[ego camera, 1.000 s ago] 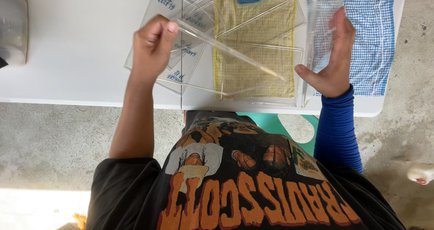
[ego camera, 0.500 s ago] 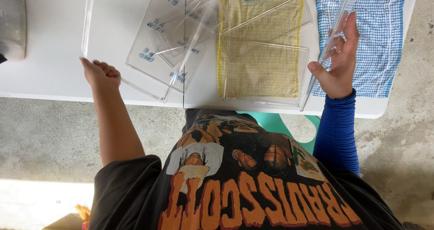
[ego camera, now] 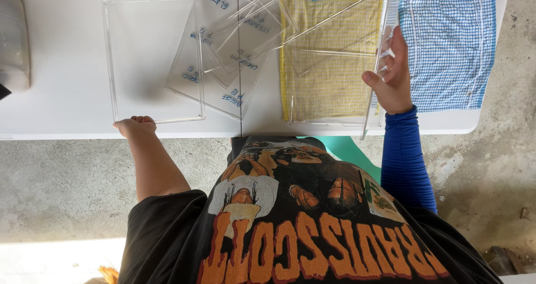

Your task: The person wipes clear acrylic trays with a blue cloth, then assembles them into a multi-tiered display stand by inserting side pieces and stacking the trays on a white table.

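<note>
Gripping tight, the right hand [ego camera: 391, 80] holds a tall clear sheet [ego camera: 379, 55] on its edge, over the yellow cloth [ego camera: 329, 88]. Curled at the near edge of the white table [ego camera: 56, 105], the left hand [ego camera: 135, 126] touches the corner of a flat clear sheet [ego camera: 151, 55]. Just past it lie more clear sheets [ego camera: 234, 44] with blue writing, and a blue checked cloth [ego camera: 446, 38] lies beside the right hand.

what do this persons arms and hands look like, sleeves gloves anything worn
The left hand is bare, with no glove, ring or watch showing; that arm is bare up to the short black sleeve of a printed t-shirt. The right hand is also bare, but that arm is covered from the wrist up by a snug bright blue sleeve under the shirt.
</note>
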